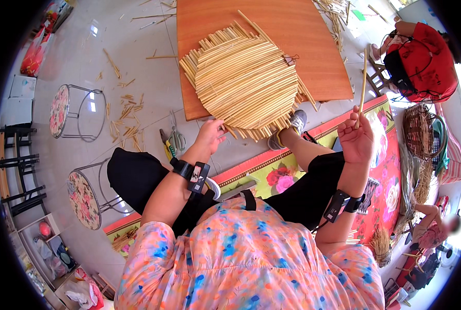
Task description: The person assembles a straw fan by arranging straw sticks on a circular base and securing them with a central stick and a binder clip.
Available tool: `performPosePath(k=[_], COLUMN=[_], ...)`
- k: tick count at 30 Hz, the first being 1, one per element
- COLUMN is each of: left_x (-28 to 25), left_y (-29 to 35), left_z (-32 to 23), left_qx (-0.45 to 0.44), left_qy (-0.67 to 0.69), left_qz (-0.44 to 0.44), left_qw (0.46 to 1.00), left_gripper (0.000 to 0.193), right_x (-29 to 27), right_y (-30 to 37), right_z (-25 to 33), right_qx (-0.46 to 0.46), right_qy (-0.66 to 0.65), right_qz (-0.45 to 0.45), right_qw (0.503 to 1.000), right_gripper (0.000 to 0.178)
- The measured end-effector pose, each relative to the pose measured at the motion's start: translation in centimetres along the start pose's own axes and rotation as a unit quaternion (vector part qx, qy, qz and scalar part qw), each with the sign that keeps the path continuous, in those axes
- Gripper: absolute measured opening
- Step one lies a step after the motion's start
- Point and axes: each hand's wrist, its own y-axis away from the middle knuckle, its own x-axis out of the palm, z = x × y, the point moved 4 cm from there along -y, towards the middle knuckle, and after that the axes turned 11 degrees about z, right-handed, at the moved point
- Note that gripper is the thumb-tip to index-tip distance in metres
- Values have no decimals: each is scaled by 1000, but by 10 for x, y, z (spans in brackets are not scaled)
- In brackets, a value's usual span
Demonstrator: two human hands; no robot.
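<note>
A round mat of straw-coloured stalks lies on the brown wooden table, its near edge jutting past the table's front. Uneven stalk ends stick out around the disc, and a black binder clip grips its right side. My left hand is at the near left edge of the mat, fingers curled together against the stalk ends; what they pinch is hard to make out. Off to the right, my right hand is raised, holding one loose stalk nearly upright between thumb and fingers.
On the floor to the left lie cut stalk pieces, scissors and yellow-handled pliers. Two floral stools stand farther left. A flowered mat lies under my feet. At right are a wicker basket and two other people.
</note>
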Motion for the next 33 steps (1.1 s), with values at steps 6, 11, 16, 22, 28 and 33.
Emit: performPosePath(k=[6,11,16,22,28,33], left_x=[0,3,5,4,2,4], left_y=[1,5,6,5,3,3], left_z=[-1,-3,-4,-3,-2,-2], left_qx=[-2,-1,2,2,-1,-2], left_qy=[0,-6,-3,-1,-1,-3], left_qz=[-4,3,-5,-9,-6,-7], left_qw=[1000,1000,1000,1000,1000,1000], left_gripper=[26,26,27,27,26,25], right_x=[-1,-2,-3,-4,-2,-2], right_y=[-1,0,-1,-2,-2,-1], right_z=[-1,0,0,-1,-1,-1], right_qx=[1,0,2,6,9,9], right_qy=[0,10,15,11,13,19], right_qz=[-5,-18,-16,-2,6,-1], right_qw=[1000,1000,1000,1000,1000,1000], right_gripper=[25,24,23,23,24,24])
